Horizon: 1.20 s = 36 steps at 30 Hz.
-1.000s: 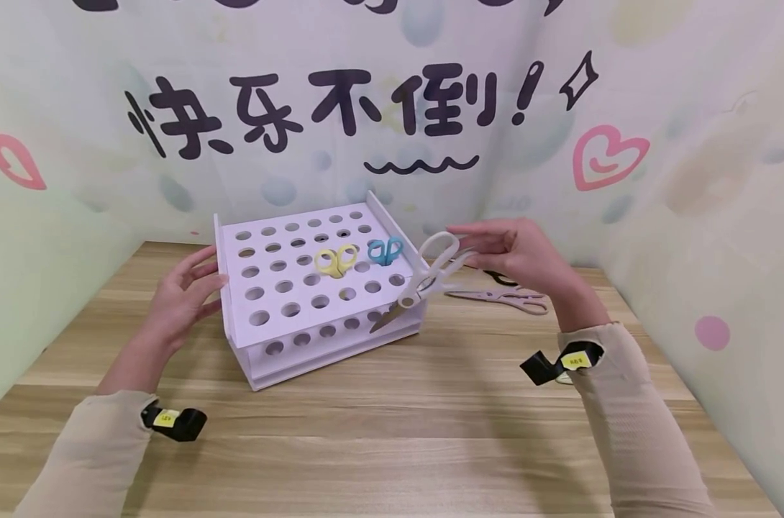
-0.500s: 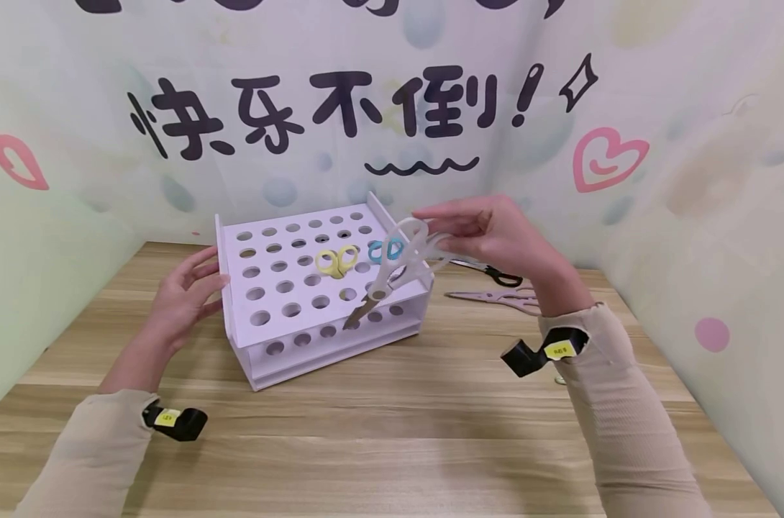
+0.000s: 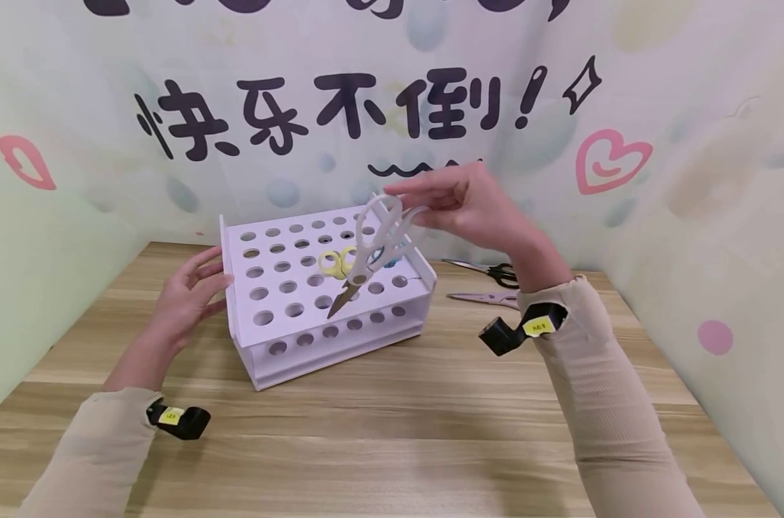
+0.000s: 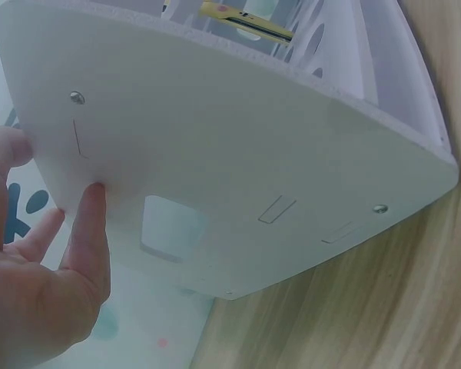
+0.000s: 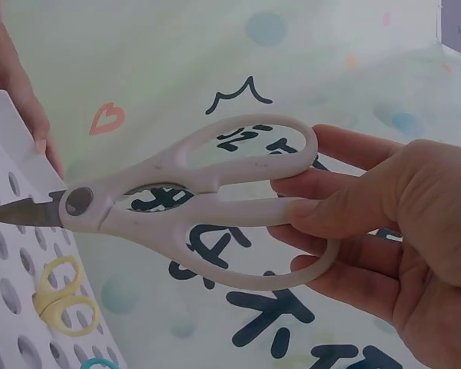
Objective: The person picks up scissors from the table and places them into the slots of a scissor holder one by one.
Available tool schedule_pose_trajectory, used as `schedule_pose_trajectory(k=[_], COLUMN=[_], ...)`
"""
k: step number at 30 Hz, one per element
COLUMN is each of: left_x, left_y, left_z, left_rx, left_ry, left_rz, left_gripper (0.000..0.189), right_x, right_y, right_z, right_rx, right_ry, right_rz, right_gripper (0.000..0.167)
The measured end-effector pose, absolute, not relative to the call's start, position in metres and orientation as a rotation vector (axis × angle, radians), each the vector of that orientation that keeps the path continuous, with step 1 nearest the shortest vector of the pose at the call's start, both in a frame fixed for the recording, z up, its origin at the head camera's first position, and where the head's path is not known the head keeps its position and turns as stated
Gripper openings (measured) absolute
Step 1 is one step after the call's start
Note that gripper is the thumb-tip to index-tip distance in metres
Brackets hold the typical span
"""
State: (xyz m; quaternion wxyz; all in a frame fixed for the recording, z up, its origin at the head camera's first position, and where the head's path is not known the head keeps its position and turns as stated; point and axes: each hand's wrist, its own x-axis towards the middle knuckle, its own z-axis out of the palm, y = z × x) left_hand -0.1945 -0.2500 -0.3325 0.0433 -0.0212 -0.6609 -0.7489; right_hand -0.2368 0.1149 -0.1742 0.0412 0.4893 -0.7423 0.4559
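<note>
My right hand (image 3: 472, 208) pinches white-handled scissors (image 5: 127, 221) by the handle loops, thumb on one side and fingers behind. Their blades slant down to the left above a white rack (image 3: 275, 302) with rows of round holes. In the rack stand yellow scissors (image 5: 48, 304) and teal scissors (image 3: 392, 263), handles up; the white pair partly covers both in the head view. At the rack's left end, my left hand (image 3: 181, 298) touches the side panel (image 4: 215, 146) with extended fingertips.
Black-handled scissors (image 3: 500, 274) and pink scissors (image 3: 485, 297) lie on the wooden table (image 3: 366, 446) right of the rack. A printed cloth wall (image 3: 301, 180) rises close behind the rack.
My right hand has carried the white scissors left and upward, from beside the rack's right end to over its middle; the blades point more steeply down. My left hand stays at the rack.
</note>
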Motion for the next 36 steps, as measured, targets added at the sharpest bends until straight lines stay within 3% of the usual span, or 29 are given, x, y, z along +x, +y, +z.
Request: schedule_pose_trajectory(k=[11, 36], left_x=[-0.196, -0.196], left_y=[-0.251, -0.25], left_z=[-0.333, -0.334], left_rx=[-0.041, -0.056], left_ry=[-2.05, -2.032], left_rz=[-2.262, -2.26], left_gripper=[0.064, 0.064], right_x=[-0.247, -0.277], right_y=[0.092, 0.03], right_z=[-0.159, -0.184], right_rx=[1.438, 1.409], right_ry=[-2.266, -2.418], right_rz=[1.392, 1.343], right_gripper=[0.037, 0.042])
